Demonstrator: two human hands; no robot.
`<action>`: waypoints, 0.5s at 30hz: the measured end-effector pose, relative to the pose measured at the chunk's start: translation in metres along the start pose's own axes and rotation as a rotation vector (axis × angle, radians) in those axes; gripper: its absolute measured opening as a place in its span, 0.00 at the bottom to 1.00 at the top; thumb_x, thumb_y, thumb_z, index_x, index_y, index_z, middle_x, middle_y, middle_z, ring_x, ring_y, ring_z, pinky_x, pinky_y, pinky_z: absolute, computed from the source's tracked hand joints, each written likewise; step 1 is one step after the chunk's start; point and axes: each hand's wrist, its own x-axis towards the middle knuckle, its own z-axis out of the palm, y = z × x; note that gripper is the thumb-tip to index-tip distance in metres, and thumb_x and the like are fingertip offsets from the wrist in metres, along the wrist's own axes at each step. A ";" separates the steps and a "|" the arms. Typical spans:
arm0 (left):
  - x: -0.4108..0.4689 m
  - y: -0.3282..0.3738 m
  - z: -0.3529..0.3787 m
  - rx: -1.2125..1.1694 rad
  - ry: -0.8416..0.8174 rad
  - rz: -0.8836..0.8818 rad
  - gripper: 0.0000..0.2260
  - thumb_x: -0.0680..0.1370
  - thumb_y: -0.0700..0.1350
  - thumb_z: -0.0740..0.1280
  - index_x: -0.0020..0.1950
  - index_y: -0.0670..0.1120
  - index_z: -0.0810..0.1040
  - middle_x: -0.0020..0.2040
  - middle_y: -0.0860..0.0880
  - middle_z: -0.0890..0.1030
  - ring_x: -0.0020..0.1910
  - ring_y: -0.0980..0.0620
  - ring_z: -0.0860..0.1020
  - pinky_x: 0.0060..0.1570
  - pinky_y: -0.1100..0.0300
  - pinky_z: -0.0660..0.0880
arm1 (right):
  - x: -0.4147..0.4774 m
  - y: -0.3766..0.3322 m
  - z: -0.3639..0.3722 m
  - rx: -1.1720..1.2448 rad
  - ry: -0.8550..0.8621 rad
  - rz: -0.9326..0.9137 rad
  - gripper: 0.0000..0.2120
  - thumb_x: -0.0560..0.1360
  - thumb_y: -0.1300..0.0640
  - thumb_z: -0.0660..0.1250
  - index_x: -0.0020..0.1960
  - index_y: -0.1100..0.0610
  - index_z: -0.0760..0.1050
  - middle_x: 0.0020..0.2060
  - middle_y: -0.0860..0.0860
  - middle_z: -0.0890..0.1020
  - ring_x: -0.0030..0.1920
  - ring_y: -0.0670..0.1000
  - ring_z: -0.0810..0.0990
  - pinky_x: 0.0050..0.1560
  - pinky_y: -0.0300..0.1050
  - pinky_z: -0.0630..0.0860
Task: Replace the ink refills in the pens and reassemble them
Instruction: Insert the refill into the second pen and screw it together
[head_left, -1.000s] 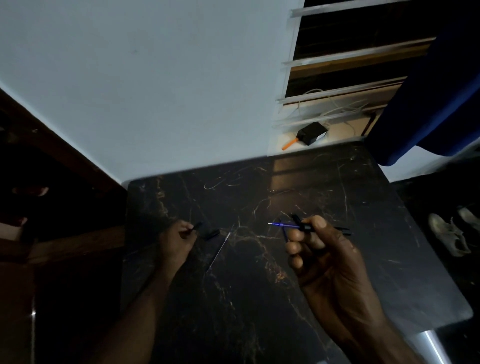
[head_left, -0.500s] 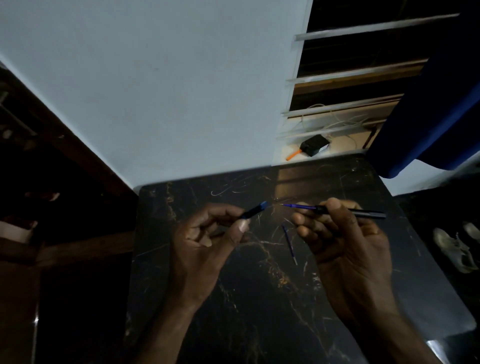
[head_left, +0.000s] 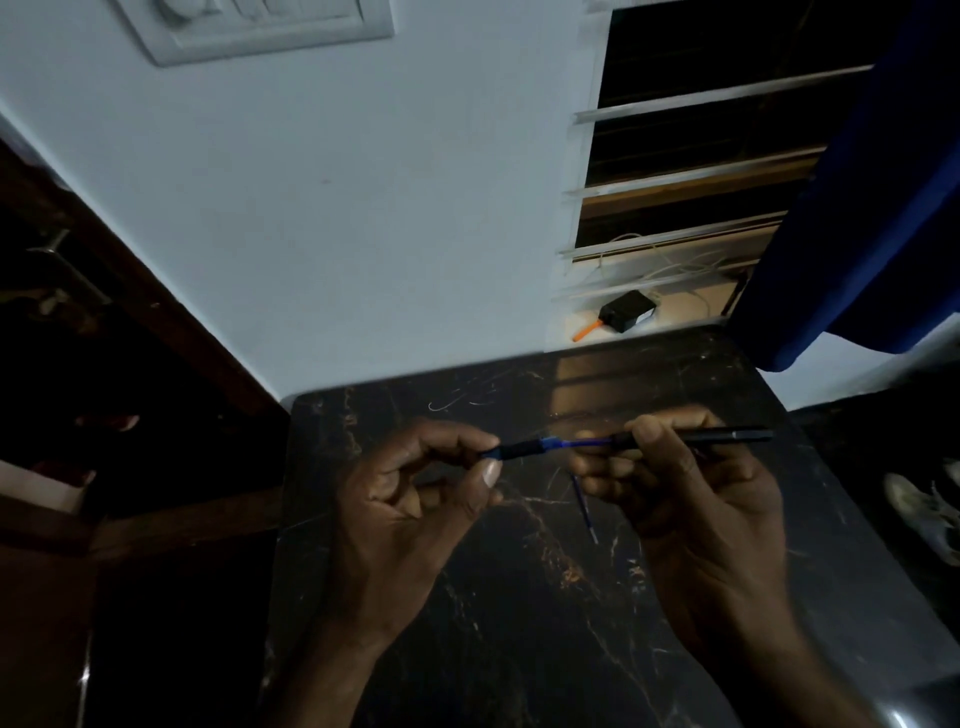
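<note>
Above the black marble table (head_left: 519, 623), my right hand (head_left: 691, 499) grips a black pen barrel (head_left: 727, 435) held level, with a blue ink refill (head_left: 584, 442) sticking out of its left end. My left hand (head_left: 410, 499) pinches a short black and blue front section (head_left: 519, 448) between thumb and forefinger. This section sits over the tip of the refill, in line with the barrel. A gap of bare refill shows between the section and the barrel. A second blue refill (head_left: 584, 506) lies on the table under my hands.
A black box (head_left: 626, 310) and an orange item (head_left: 586, 330) sit on the window sill behind the table. A blue curtain (head_left: 872, 208) hangs at the right. Light shoes (head_left: 924, 514) lie on the floor to the right. Dark wooden furniture stands to the left.
My left hand picked the front section off the table, lifted it and slid it onto the refill tip. My right hand rose with the barrel. The view tilted up.
</note>
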 end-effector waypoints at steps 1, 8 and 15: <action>0.000 0.001 0.000 -0.005 -0.006 0.002 0.05 0.74 0.34 0.73 0.49 0.41 0.83 0.46 0.47 0.86 0.40 0.47 0.86 0.40 0.59 0.83 | -0.001 -0.001 -0.001 -0.020 -0.008 -0.011 0.06 0.74 0.60 0.68 0.41 0.56 0.83 0.35 0.58 0.86 0.39 0.62 0.87 0.38 0.49 0.83; 0.000 0.003 0.015 -0.158 -0.031 -0.095 0.05 0.73 0.44 0.75 0.48 0.45 0.86 0.41 0.42 0.85 0.37 0.47 0.85 0.36 0.52 0.83 | -0.005 -0.001 0.000 -0.108 -0.024 -0.050 0.06 0.73 0.58 0.69 0.43 0.56 0.85 0.40 0.61 0.86 0.40 0.61 0.86 0.37 0.49 0.82; -0.006 0.002 0.055 -0.417 0.089 -0.268 0.06 0.72 0.47 0.74 0.47 0.48 0.86 0.37 0.43 0.85 0.34 0.48 0.83 0.30 0.58 0.79 | -0.004 0.005 -0.003 -0.056 -0.111 -0.012 0.15 0.73 0.56 0.74 0.52 0.67 0.80 0.35 0.64 0.81 0.34 0.58 0.81 0.32 0.49 0.78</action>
